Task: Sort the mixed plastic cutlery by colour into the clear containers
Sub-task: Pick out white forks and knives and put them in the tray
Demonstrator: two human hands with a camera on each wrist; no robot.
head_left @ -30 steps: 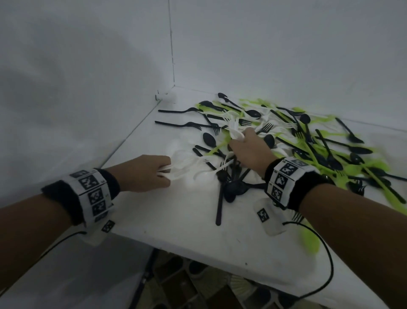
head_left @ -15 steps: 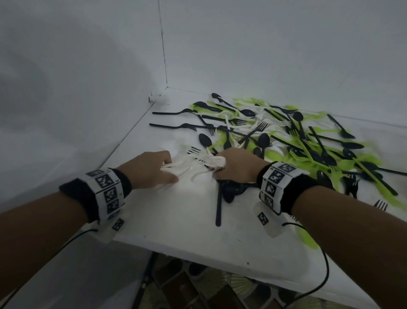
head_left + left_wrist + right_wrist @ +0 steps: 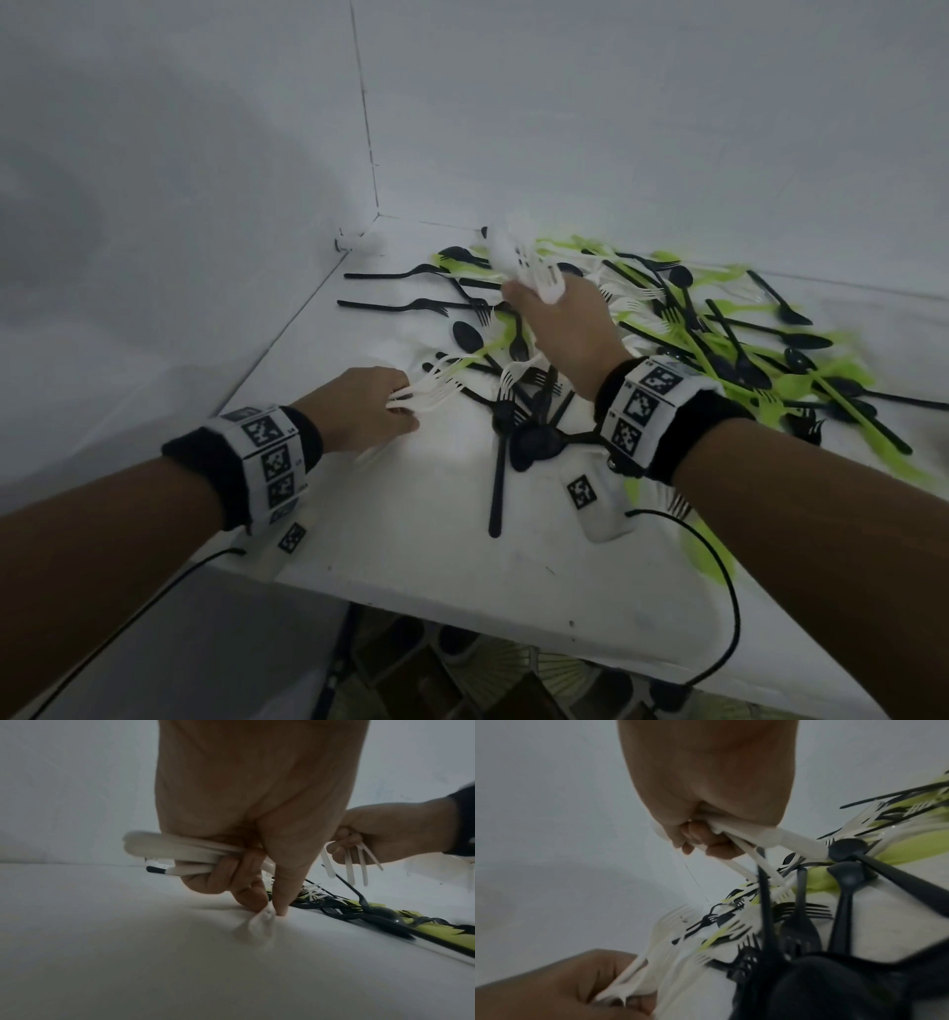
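A heap of black, lime-green and white plastic cutlery (image 3: 708, 329) covers the right and far part of the white table (image 3: 411, 524). My left hand (image 3: 369, 411) rests low at the table's left and grips a bundle of white forks (image 3: 436, 388), whose handles (image 3: 174, 852) stick out of the fist; its thumb and forefinger touch the tabletop. My right hand (image 3: 560, 324) is raised over the heap and grips several white pieces (image 3: 529, 262), handles (image 3: 782, 839) trailing down from the fist. No clear container is in view.
White walls close the table in on the left and at the back, meeting in a corner (image 3: 375, 216). A cluster of black spoons and forks (image 3: 534, 431) lies under my right wrist. The table's near edge (image 3: 462, 611) drops to clutter on the floor.
My right hand has lifted away from my left and moved towards the back of the heap with white cutlery in its grip. The left hand has stayed put with its white forks.
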